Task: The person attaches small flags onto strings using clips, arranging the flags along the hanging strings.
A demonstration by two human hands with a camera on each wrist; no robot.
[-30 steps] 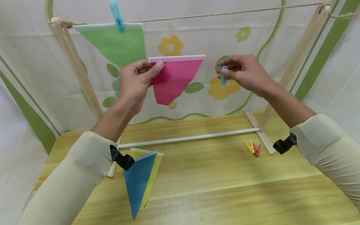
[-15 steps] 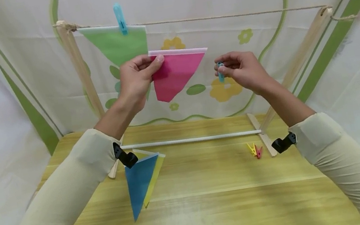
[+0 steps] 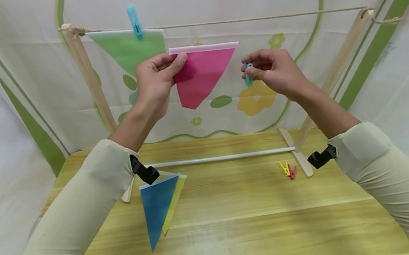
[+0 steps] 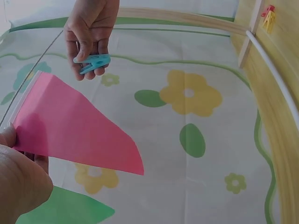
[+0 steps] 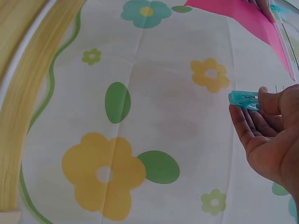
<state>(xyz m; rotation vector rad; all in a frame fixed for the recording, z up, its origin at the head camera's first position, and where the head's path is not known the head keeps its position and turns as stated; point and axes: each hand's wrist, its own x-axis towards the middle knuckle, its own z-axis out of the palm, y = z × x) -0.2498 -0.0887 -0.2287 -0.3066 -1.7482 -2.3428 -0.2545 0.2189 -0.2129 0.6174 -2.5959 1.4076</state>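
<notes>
My left hand pinches a pink pennant flag by its top left corner, thumb on the white-edged strip. The flag hangs just below the twine, its upper edge nearly level. To its right my right hand pinches a light blue clothespin between thumb and fingers. In the right wrist view the clothespin lies across the fingertips, apart from the flag. A green pennant hangs at the twine's left end under another blue clothespin, partly behind my left hand.
Two wooden posts carry the twine, joined low by a white rod. On the wooden table lie a blue pennant over a yellow one. Yellow and red clothespins lie near the right foot.
My left hand has raised the pink flag toward the twine and slightly right. My right hand has risen a little with the clothespin, the gap between clothespin and flag narrowing.
</notes>
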